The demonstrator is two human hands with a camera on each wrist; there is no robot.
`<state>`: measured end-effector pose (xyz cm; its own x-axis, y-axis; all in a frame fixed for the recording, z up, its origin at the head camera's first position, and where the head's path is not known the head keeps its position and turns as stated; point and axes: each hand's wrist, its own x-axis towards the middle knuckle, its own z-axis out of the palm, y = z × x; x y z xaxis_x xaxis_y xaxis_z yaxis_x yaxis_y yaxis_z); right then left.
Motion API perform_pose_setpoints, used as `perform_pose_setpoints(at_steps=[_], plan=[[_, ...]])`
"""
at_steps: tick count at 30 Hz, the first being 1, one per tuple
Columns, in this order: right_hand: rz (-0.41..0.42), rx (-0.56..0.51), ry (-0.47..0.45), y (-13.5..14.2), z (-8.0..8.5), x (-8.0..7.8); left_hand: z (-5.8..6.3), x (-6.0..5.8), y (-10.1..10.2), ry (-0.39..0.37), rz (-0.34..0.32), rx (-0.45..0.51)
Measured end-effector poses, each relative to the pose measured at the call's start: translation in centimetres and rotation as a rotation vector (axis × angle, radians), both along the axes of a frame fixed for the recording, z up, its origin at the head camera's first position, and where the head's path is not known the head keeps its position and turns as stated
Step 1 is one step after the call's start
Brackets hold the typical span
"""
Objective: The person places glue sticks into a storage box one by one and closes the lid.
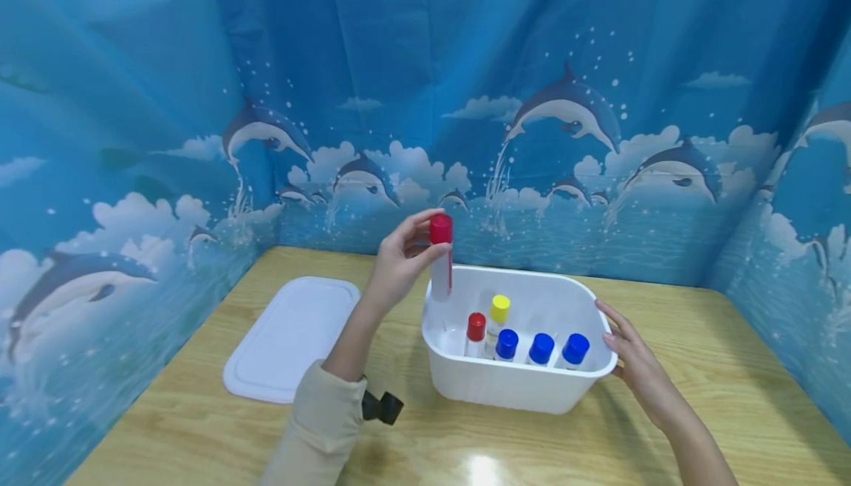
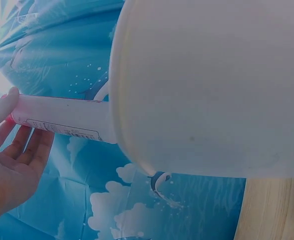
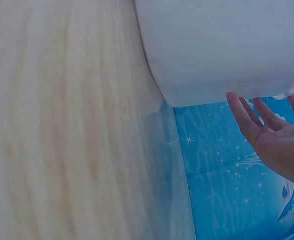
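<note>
My left hand (image 1: 400, 257) pinches a tall, slim red-capped bottle (image 1: 441, 268) by its cap, thumb on one side and fingers on the other. The bottle hangs upright, its lower end at the left rim of a white plastic bin (image 1: 499, 386). In the left wrist view a printed label with a barcode shows on the bottle (image 2: 67, 115). Inside the bin stand another red-capped bottle (image 1: 475, 334), a yellow-capped bottle (image 1: 499, 312) and several blue-capped bottles (image 1: 541, 349). My right hand (image 1: 631, 357) touches the bin's right end, its fingers mostly straight against the wall (image 3: 226, 55).
A white lid (image 1: 292, 338) lies flat on the wooden table (image 1: 465, 442), left of the bin. Behind the table hangs a blue curtain (image 1: 412, 65) printed with dolphins, which also lines both sides. A black strap piece (image 1: 382, 406) sticks out at the left wrist.
</note>
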<state>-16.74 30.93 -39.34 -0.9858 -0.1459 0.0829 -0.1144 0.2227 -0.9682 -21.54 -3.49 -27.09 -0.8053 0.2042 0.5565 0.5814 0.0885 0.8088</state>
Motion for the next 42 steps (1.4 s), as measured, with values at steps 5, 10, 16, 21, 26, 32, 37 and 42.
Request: perform_pose_setpoints(at_steps=[5,10,16,21,26,32,37,42], plan=[[-0.007,0.006,-0.012,-0.1,0.1,0.1,-0.2,0.5,0.4,-0.020,-0.009,-0.015],[-0.009,0.011,-0.011,-0.1,0.1,0.1,-0.8,0.9,0.6,-0.059,-0.007,-0.029],[-0.008,0.007,-0.011,-0.1,0.1,0.1,-1.9,1.1,0.8,-0.100,-0.014,-0.039],[-0.008,0.004,-0.015,-0.1,0.1,0.1,-2.6,1.4,0.7,-0.107,-0.023,-0.050],[-0.014,0.007,-0.027,-0.1,0.1,0.1,-3.2,1.7,0.6,-0.130,-0.015,-0.067],[-0.021,0.016,-0.041,-0.1,0.2,0.1,-5.3,0.7,0.4,-0.172,-0.006,-0.058],[-0.017,0.014,-0.031,-0.1,0.1,0.1,-7.4,-0.5,0.3,-0.188,-0.007,-0.041],[-0.020,0.009,-0.034,-0.2,0.2,0.1,-8.1,-0.5,0.2,-0.172,-0.006,-0.048]])
